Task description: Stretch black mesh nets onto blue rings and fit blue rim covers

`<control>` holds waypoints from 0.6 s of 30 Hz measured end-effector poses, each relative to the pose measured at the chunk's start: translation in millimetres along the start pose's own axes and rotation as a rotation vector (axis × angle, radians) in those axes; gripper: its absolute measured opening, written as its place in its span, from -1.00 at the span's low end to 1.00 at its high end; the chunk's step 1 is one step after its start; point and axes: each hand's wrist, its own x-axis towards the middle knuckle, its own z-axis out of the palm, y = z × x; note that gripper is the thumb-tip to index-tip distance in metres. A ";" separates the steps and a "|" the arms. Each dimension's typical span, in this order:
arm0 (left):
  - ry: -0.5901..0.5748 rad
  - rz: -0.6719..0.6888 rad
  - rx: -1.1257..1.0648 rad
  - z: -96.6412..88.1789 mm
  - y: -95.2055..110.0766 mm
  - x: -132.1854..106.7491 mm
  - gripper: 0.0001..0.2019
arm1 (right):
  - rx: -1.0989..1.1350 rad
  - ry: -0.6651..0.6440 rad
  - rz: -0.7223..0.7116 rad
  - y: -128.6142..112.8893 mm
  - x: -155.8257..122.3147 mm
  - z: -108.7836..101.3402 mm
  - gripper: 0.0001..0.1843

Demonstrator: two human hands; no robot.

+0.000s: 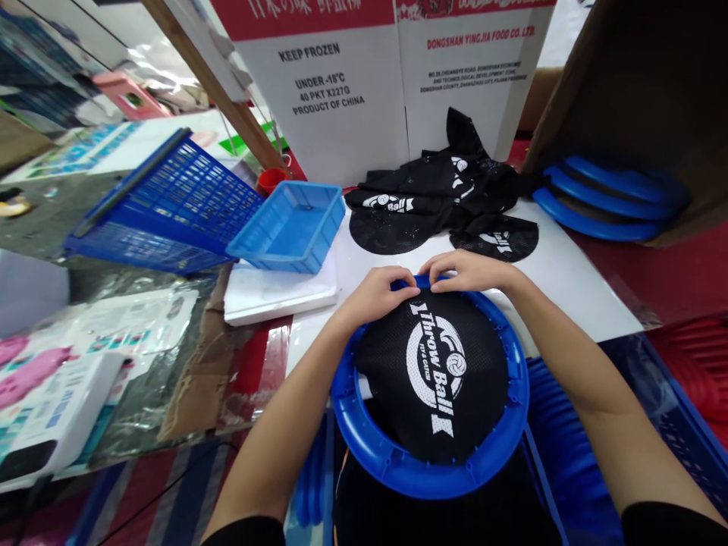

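A blue plastic ring [353, 432] rests tilted in front of my body at the near table edge. A round black mesh net [483, 356] with white "Throw Ball" print lies across its opening. On the left side a gap shows between the net and the ring. With curled fingers, my left hand [384, 292] grips the far rim and the net's edge there. My right hand [469, 271] is close beside it, its fingertips pressing the net against the same stretch of rim. Both thumbs lie on the net's edge.
Loose black mesh nets [398, 220] are heaped behind the ring on the white tabletop [574, 296]. Several blue rings [603, 220] lie by a carton at right. A shallow blue tray [290, 231] and a blue basket [176, 197] stand left; printed cartons [335, 144] rise behind.
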 end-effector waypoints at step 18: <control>0.015 -0.097 -0.032 0.0 3.6 2.8 -0.85 | -0.045 0.091 0.017 6.1 7.3 9.2 -0.85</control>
